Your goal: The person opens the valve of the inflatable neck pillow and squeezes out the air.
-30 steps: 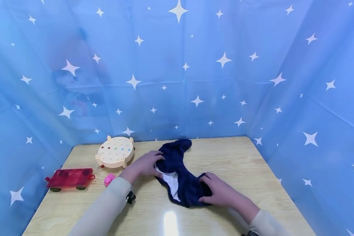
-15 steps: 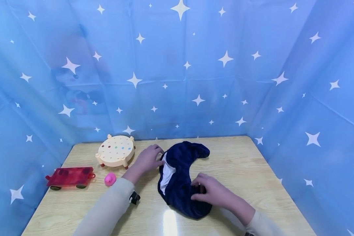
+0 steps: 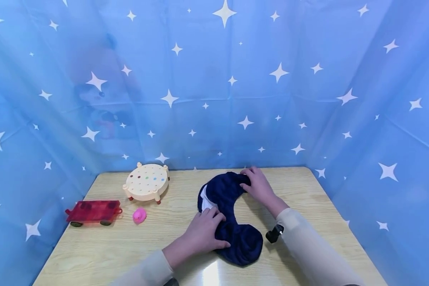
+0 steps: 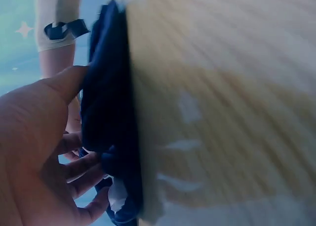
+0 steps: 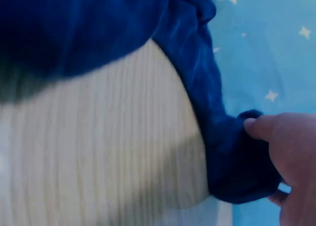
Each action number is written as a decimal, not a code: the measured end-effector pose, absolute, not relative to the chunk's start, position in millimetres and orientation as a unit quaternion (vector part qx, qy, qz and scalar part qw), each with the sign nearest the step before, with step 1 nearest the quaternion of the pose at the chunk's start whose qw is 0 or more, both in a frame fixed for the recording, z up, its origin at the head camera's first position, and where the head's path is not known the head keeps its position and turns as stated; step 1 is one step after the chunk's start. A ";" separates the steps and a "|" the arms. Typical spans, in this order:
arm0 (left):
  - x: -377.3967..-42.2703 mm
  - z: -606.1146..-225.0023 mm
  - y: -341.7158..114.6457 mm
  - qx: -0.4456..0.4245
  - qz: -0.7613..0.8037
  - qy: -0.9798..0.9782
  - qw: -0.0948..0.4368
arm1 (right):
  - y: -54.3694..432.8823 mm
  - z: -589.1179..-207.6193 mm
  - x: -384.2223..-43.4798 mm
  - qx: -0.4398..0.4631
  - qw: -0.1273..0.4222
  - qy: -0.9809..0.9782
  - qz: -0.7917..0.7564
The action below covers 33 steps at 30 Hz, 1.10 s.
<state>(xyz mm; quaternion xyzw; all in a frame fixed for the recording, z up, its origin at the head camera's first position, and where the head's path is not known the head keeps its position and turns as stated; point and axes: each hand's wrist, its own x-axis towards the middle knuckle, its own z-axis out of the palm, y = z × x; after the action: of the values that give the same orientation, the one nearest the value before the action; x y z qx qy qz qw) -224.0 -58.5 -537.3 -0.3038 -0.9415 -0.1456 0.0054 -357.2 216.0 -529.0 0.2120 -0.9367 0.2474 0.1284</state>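
Note:
A navy, plush-looking neck pillow [image 3: 232, 206] lies curved on the table, its open side facing right in the head view. White material [image 3: 206, 200] shows through a gap along its left edge. Over the pillow's near left side rests my left hand [image 3: 203, 232], thumb and fingers spread apart on the fabric; the left wrist view shows the fingertips [image 4: 97, 206] beside the white part. At the far end, my right hand [image 3: 259, 184] pinches the pillow's tip between thumb and fingers, also visible in the right wrist view with the thumb [image 5: 257, 127] on the fabric.
To the left stand a cream round pegged toy [image 3: 147, 182], a translucent red wheeled toy base [image 3: 94, 211] and a small pink toy [image 3: 139, 215]. A blue star-patterned curtain [image 3: 214, 119] surrounds the wooden table [image 3: 300, 238] at the back and sides.
The pillow first turned on the table. My left hand has come down from its far left side to the near part, and my right hand has gone from the near end to the far tip.

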 end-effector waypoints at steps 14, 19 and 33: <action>-269.8 -541.3 -103.2 -0.404 -0.121 -0.906 -0.038 | 261.1 -536.4 -306.5 0.141 0.104 -0.922 0.345; -295.3 -537.5 -127.7 -0.416 -0.121 -0.899 -0.062 | 275.1 -537.3 -273.8 0.099 0.067 -0.902 0.415; -340.9 -532.1 -157.7 -0.369 -0.110 -0.919 -0.089 | 291.7 -554.4 -229.0 0.138 0.045 -0.858 0.493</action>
<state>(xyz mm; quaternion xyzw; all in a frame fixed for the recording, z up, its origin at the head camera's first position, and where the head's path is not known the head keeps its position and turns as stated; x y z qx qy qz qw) -340.9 -157.7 -532.1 -0.3687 -0.9188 -0.1097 -0.0887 -229.0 291.7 -554.4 0.1378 -0.8579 0.4929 0.0454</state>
